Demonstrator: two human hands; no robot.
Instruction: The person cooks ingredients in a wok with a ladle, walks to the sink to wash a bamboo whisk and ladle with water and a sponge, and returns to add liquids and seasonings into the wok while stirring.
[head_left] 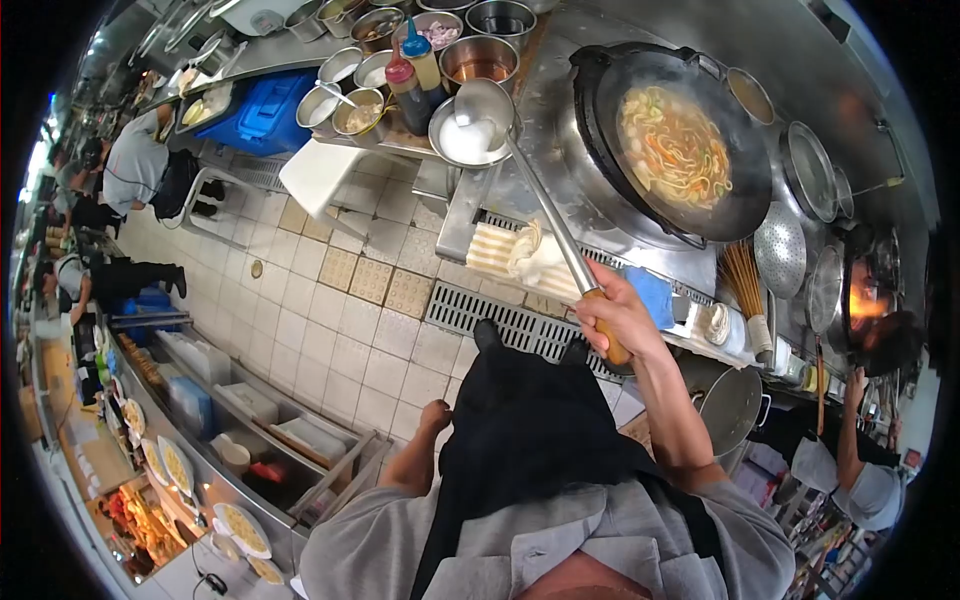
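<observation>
My right hand [618, 312] is wrapped round the wooden handle of a long metal ladle [556, 222]. The ladle's bowl is over a steel bowl of white granules [465, 140] at the counter's edge. To the right, noodles with vegetables in broth [675, 148] steam in a large black wok [748, 150]. Low beside my body hangs my left hand [434, 417], its fingers curled and mostly hidden, away from the counter. A striped cloth [497, 250] lies below the ladle's shaft.
Sauce bottles [405, 90] and several seasoning bowls stand upper centre. A white stool [318, 175] is left of them. At the right, a co-worker's arm [851, 425] is by a flaming wok. Two other people [135, 170] [100, 280] stand at the far left.
</observation>
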